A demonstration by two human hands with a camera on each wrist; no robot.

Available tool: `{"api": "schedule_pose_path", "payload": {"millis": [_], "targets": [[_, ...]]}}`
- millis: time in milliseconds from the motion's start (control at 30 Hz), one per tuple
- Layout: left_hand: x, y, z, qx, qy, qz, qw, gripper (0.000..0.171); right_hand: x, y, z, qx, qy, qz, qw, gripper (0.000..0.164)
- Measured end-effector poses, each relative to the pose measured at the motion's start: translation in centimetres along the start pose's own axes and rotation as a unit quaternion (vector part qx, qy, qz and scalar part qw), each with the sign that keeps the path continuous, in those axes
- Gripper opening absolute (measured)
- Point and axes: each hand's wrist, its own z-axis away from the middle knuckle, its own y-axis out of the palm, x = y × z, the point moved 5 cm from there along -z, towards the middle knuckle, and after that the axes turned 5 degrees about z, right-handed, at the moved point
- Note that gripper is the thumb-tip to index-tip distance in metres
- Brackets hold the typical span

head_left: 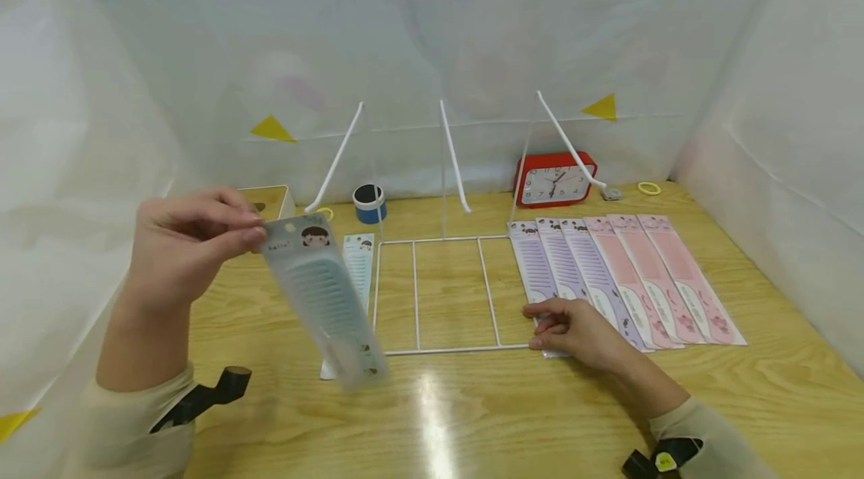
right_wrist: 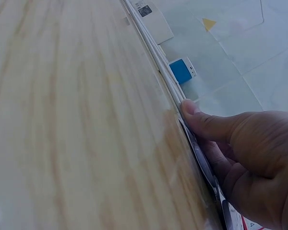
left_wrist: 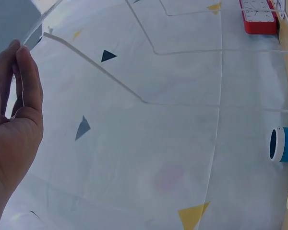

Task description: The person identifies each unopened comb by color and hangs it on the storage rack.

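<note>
My left hand (head_left: 196, 243) pinches the top corner of a packaged pale-green comb (head_left: 324, 299), raised and tilted in front of the rack's left side. Its header card shows a cartoon girl's face. In the left wrist view, the thumb and fingers (left_wrist: 24, 91) meet on the clear package edge. My right hand (head_left: 574, 329) grips the front right corner of the white wire rack (head_left: 448, 349), thumb on the wire in the right wrist view, and overlaps the nearest purple comb package (head_left: 536, 261). Another pale-green package (head_left: 361, 261) lies left of the rack, partly hidden behind the raised one.
Three white prongs (head_left: 454, 157) jut forward from the rack. Purple and pink packages (head_left: 675, 276) overlap in a row on the right. Behind stand a red clock (head_left: 553, 179), a blue-and-white cylinder (head_left: 369, 204), a yellow ring (head_left: 649, 188) and a box (head_left: 270, 202).
</note>
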Motion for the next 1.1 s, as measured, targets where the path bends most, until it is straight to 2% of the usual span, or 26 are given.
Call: {"api": "schedule_pose_path", "payload": {"millis": [267,567,667,800,933,1000,1100], "targets": [[0.7,-0.6,-0.5,-0.033,-0.022,-0.061,0.9974,0.013,0.2,0.1,0.0,0.000,-0.001,-0.009,1.000,0.049],[1.2,-0.7,-1.1,-0.053,-0.057,-0.123,0.9893,0.015,0.5,0.1,0.2,0.008,0.000,-0.030,1.000,0.050],[1.8,-1.0,-1.3,-0.077,-0.090,-0.163,0.9795,0.017,0.5,0.0,0.2,0.011,-0.002,-0.033,0.999,0.049],[2.6,-1.9,-1.9,-0.114,-0.138,-0.215,0.9601,0.016,0.4,-0.3,0.1,0.014,-0.003,-0.035,0.999,0.049],[3.3,-2.6,-2.9,-0.122,-0.168,-0.251,0.9455,0.009,0.2,-0.4,0.0,0.016,-0.006,-0.036,0.999,0.049],[3.7,-2.9,-3.3,-0.129,-0.187,-0.269,0.9358,0.011,0.1,-0.3,-0.1,0.016,-0.006,-0.039,0.999,0.049],[4.3,-3.3,-3.8,-0.133,-0.200,-0.264,0.9343,0.013,0.0,-0.2,0.0,0.013,-0.005,-0.041,0.999,0.049]]}}
